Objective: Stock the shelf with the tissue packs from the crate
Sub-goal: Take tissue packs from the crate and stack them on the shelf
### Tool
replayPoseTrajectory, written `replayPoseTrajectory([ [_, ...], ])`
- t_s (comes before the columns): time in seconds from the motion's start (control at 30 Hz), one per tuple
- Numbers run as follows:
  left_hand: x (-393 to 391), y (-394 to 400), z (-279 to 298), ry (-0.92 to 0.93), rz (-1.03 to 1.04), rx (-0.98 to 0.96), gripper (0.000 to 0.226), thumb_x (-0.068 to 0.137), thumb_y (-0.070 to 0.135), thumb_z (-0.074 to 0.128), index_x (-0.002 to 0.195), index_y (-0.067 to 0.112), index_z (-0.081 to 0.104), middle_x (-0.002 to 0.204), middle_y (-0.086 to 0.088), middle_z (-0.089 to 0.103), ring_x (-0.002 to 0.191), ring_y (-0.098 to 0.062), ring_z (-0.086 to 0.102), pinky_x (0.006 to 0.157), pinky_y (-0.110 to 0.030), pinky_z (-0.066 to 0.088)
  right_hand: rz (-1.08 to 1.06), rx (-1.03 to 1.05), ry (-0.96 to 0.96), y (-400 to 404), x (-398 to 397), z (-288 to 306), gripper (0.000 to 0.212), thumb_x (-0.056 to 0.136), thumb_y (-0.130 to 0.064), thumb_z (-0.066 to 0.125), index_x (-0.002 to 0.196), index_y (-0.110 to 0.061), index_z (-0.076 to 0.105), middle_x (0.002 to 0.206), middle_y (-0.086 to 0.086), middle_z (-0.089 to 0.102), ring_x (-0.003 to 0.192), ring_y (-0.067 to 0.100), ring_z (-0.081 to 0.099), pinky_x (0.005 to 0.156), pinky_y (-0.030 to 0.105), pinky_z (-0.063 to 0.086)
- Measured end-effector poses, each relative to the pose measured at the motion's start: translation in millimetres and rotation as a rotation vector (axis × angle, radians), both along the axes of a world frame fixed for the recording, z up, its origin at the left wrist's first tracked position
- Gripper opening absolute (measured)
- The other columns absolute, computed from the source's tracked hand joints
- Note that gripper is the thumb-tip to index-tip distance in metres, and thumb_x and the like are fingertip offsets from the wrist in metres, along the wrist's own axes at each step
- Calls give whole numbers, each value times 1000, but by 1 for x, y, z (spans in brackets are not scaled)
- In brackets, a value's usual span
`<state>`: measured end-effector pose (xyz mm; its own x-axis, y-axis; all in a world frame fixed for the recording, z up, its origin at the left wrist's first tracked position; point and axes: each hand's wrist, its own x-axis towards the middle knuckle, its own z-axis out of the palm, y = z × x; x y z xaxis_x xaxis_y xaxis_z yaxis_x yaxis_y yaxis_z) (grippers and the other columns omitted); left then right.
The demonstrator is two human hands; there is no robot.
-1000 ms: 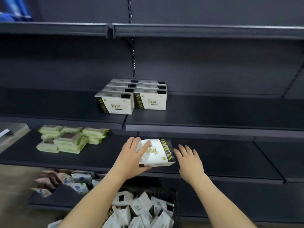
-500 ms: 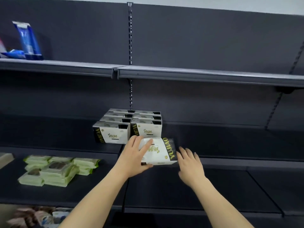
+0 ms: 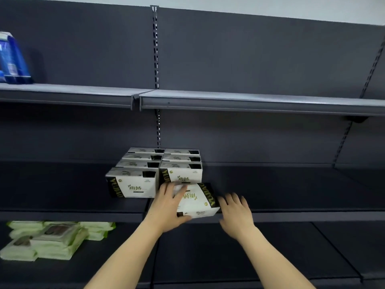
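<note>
My left hand (image 3: 168,207) grips a white tissue pack (image 3: 198,200) with black and gold lettering, fingers over its top and thumb under its front. The pack is tilted at the front edge of the dark middle shelf (image 3: 291,213). It sits just in front of the right-hand row of several matching tissue packs (image 3: 145,174) that stand in two rows running back on that shelf. My right hand (image 3: 236,213) hovers beside the pack's right end, fingers spread and holding nothing. The crate is out of view.
Green and white wipe packs (image 3: 52,238) lie stacked on the lower shelf at left. A blue package (image 3: 11,59) stands on the upper shelf (image 3: 250,103) at far left. The middle shelf runs bare to the right of the tissue rows.
My left hand has carried the tissue pack up from above the crate to the middle shelf's front edge. My right hand rose alongside it. The view tilted up and the crate dropped out of sight.
</note>
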<state>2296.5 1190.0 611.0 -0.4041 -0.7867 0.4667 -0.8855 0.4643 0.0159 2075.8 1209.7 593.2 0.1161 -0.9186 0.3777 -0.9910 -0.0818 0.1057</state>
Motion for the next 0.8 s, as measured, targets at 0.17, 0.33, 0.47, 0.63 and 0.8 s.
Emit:
replayPoseTrajectory([
  [0.17,-7,-8,4,66,124,301,96,75,68,58,150,27,16,143,-6,22,132,-27,22,110,-36,27,18,32,-30,-14,11,4,72,16,-29,89,83,-11,73,82,6,69,78,28,68,65,45,57],
  [0.33,-8,-9,3,84,162,368,95,75,67,59,149,26,17,141,-7,24,129,-28,24,108,-36,29,7,61,-25,-22,15,3,63,24,-22,89,83,-6,71,80,9,68,76,31,67,66,46,56],
  [0.47,-9,-8,4,67,175,384,95,76,66,59,150,25,15,142,-8,22,130,-29,23,108,-37,29,-23,43,-50,-22,14,-1,59,26,-19,87,81,-7,70,77,8,67,73,30,66,63,45,56],
  [0.63,-15,-3,6,54,219,393,92,78,66,56,149,23,16,141,-10,27,129,-29,25,105,-36,32,-67,-1,-81,-18,21,5,46,28,-13,86,69,-5,66,64,10,61,57,29,59,49,35,49],
  [0.8,-31,6,15,-13,329,441,88,81,56,56,146,11,17,136,-17,32,124,-35,30,97,-38,37,-137,-34,-33,-6,29,18,34,69,-29,76,90,-4,67,84,11,65,77,30,62,65,35,48],
])
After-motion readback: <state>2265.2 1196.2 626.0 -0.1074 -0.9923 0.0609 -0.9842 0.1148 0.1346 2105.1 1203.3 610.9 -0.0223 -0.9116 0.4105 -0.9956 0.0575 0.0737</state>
